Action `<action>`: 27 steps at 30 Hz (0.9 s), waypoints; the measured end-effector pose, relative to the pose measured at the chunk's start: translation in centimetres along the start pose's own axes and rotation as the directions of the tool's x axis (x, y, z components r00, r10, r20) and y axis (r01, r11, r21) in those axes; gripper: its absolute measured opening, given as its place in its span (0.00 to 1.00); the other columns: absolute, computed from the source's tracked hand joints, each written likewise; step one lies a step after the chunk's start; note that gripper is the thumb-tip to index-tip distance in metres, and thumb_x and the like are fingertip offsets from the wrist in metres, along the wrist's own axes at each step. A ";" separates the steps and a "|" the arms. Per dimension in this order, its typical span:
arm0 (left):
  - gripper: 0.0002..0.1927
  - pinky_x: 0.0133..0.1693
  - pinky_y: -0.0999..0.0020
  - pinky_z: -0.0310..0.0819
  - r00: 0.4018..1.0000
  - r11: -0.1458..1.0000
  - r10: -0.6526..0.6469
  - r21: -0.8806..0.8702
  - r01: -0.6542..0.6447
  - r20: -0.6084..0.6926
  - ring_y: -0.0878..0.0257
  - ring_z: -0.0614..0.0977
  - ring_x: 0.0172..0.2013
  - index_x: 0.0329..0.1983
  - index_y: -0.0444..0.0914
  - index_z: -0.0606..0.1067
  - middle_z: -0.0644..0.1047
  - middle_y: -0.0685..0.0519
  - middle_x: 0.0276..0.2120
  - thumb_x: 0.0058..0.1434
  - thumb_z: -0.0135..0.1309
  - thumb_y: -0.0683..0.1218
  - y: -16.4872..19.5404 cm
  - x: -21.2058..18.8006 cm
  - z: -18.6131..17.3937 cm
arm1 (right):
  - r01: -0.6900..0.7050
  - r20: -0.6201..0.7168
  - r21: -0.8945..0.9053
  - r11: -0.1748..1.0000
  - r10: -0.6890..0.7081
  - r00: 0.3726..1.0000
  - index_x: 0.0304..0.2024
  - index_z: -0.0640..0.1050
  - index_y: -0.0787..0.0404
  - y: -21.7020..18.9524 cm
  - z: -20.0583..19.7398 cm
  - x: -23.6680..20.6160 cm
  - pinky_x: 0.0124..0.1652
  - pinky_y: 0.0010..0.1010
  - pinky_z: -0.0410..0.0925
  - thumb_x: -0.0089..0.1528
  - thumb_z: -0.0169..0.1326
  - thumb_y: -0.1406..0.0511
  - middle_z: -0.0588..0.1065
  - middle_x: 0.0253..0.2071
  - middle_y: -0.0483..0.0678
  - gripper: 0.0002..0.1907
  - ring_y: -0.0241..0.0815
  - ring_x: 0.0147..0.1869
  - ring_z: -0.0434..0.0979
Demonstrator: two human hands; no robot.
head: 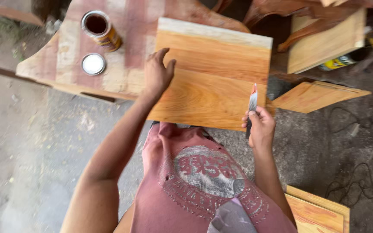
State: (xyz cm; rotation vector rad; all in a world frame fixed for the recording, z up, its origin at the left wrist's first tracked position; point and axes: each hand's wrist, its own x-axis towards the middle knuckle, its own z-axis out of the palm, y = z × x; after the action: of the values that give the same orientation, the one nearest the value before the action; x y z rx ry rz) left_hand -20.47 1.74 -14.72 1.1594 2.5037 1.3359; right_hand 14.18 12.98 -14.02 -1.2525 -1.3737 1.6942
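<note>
Left hand (pixel 157 74) flat, fingers spread, pressing wooden panel (pixel 212 73) onto tabletop (pixel 65 64). Right hand (pixel 260 126) closed around putty knife (pixel 252 105), blade tip touching panel's right edge. Panel lies ahead of both hands, long axis crosswise. Open tin (pixel 100 29), lid (pixel 93 64) well left.

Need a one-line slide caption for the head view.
Left hand steadies a wooden board while the right hand holds a putty knife at its edge.
</note>
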 end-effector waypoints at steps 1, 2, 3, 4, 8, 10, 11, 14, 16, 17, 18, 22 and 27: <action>0.24 0.60 0.51 0.69 0.998 0.997 0.035 -0.065 -0.039 -0.054 0.43 0.76 0.58 0.60 0.33 0.74 0.78 0.39 0.54 0.63 0.63 0.45 -0.7 -1.3 -0.6 | 0.003 0.032 -0.012 1.000 -0.002 0.999 0.48 0.76 0.70 0.1 1.1 0.5 0.30 0.26 0.71 0.68 0.50 0.73 0.77 0.36 0.47 0.08 0.33 0.32 0.77; 0.28 0.62 0.51 0.67 0.994 0.999 0.027 -0.025 -0.030 -0.108 0.42 0.73 0.60 0.63 0.34 0.71 0.75 0.39 0.58 0.62 0.65 0.45 -1.6 -2.5 -1.8 | -0.010 0.051 -0.075 0.997 0.013 0.999 0.50 0.76 0.70 0.5 2.1 0.9 0.30 0.25 0.70 0.68 0.50 0.72 0.76 0.35 0.48 0.09 0.34 0.31 0.76; 0.32 0.65 0.51 0.65 0.985 1.000 0.028 0.011 -0.026 -0.168 0.42 0.71 0.63 0.66 0.35 0.68 0.73 0.39 0.61 0.60 0.67 0.45 -2.4 -3.9 -3.0 | -0.011 0.068 -0.139 0.990 0.021 0.997 0.51 0.77 0.70 0.3 3.2 0.9 0.30 0.25 0.70 0.69 0.50 0.72 0.76 0.34 0.49 0.10 0.35 0.30 0.75; 0.37 0.67 0.51 0.63 0.973 0.999 0.028 0.040 -0.019 -0.231 0.42 0.69 0.65 0.69 0.35 0.65 0.70 0.40 0.64 0.59 0.68 0.45 -3.4 -4.2 -4.0 | -0.005 0.085 -0.207 0.978 0.023 0.996 0.53 0.77 0.70 0.0 4.5 1.0 0.30 0.24 0.69 0.70 0.49 0.71 0.76 0.34 0.51 0.11 0.35 0.29 0.74; 0.58 0.69 0.48 0.55 0.898 0.987 -0.158 -0.026 0.161 -0.412 0.38 0.59 0.70 0.75 0.33 0.51 0.57 0.36 0.70 0.49 0.76 0.47 -8.2 -2.4 -8.3 | 0.212 0.224 -0.415 0.885 -0.126 0.966 0.54 0.78 0.71 -2.1 11.2 0.1 0.33 0.25 0.70 0.68 0.51 0.71 0.75 0.41 0.47 0.14 0.34 0.35 0.76; 0.64 0.71 0.48 0.52 0.854 0.980 -0.192 -0.052 0.191 -0.483 0.38 0.56 0.72 0.76 0.33 0.48 0.53 0.36 0.72 0.46 0.79 0.48 -10.8 0.2 -10.1 | 0.241 0.268 -0.514 0.823 -0.113 0.957 0.57 0.79 0.67 -3.5 15.6 -1.1 0.33 0.26 0.68 0.68 0.53 0.71 0.75 0.40 0.47 0.15 0.35 0.33 0.73; 0.65 0.70 0.48 0.53 0.861 0.981 -0.192 -0.074 0.178 -0.471 0.38 0.57 0.71 0.75 0.32 0.47 0.54 0.35 0.72 0.44 0.80 0.49 -11.7 1.2 -10.7 | 0.345 0.330 -0.571 0.745 -0.177 0.927 0.57 0.80 0.65 -4.3 17.6 -1.9 0.35 0.28 0.69 0.67 0.53 0.71 0.76 0.41 0.47 0.15 0.37 0.35 0.75; 0.66 0.68 0.51 0.59 0.881 0.972 -0.204 -0.197 0.129 -0.427 0.40 0.62 0.68 0.73 0.31 0.49 0.59 0.34 0.68 0.40 0.80 0.52 -13.9 5.7 -12.0 | 0.619 0.522 -0.637 0.460 -0.333 0.785 0.57 0.81 0.59 -6.7 25.2 -1.6 0.40 0.33 0.70 0.66 0.56 0.72 0.77 0.41 0.50 0.16 0.43 0.40 0.77; 0.61 0.65 0.54 0.65 0.911 0.918 -0.292 -0.351 0.183 -0.290 0.44 0.70 0.65 0.72 0.32 0.54 0.67 0.38 0.64 0.42 0.78 0.51 -14.3 6.7 -12.2 | 0.691 0.612 -0.660 0.295 -0.322 0.722 0.56 0.82 0.54 -8.2 29.3 -1.2 0.41 0.37 0.71 0.66 0.58 0.71 0.75 0.40 0.52 0.17 0.47 0.40 0.77; 0.53 0.65 0.55 0.68 0.945 0.924 -0.254 -0.342 0.173 -0.206 0.46 0.73 0.63 0.68 0.35 0.59 0.70 0.40 0.61 0.46 0.77 0.52 -14.4 6.8 -12.1 | 0.711 0.641 -0.668 0.219 -0.315 0.700 0.57 0.83 0.53 -8.9 31.0 -0.9 0.41 0.38 0.70 0.65 0.58 0.71 0.75 0.39 0.52 0.17 0.48 0.41 0.77; 0.44 0.64 0.56 0.70 0.970 0.930 -0.209 -0.332 0.157 -0.127 0.48 0.75 0.61 0.65 0.38 0.64 0.73 0.43 0.59 0.50 0.76 0.52 -14.5 6.6 -11.8 | 0.733 0.673 -0.665 0.142 -0.310 0.672 0.57 0.83 0.52 -9.4 32.9 -0.1 0.42 0.39 0.70 0.65 0.57 0.70 0.74 0.38 0.52 0.18 0.50 0.42 0.76; 0.42 0.59 0.54 0.72 0.998 0.926 -0.066 -0.372 0.066 0.013 0.43 0.75 0.58 0.62 0.37 0.66 0.73 0.42 0.56 0.46 0.72 0.51 -15.1 5.3 -10.9 | 0.734 0.732 -0.673 -0.089 -0.225 0.643 0.55 0.84 0.46 -9.1 38.9 2.7 0.41 0.44 0.69 0.67 0.55 0.67 0.70 0.35 0.52 0.16 0.53 0.44 0.72; 0.48 0.59 0.52 0.71 0.999 0.914 -0.024 -0.406 0.012 -0.025 0.40 0.73 0.58 0.63 0.34 0.62 0.69 0.38 0.57 0.43 0.74 0.52 -16.5 4.5 -9.7 | 0.740 0.791 -0.600 -0.304 -0.090 0.605 0.63 0.80 0.45 -7.5 39.3 2.3 0.40 0.44 0.69 0.61 0.51 0.70 0.67 0.37 0.52 0.28 0.53 0.45 0.69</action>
State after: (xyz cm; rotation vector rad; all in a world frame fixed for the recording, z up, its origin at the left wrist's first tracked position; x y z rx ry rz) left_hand -37.11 -7.46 -19.76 1.0232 2.0953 1.7678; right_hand -23.79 2.38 -7.09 -0.4281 -3.1994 -0.0984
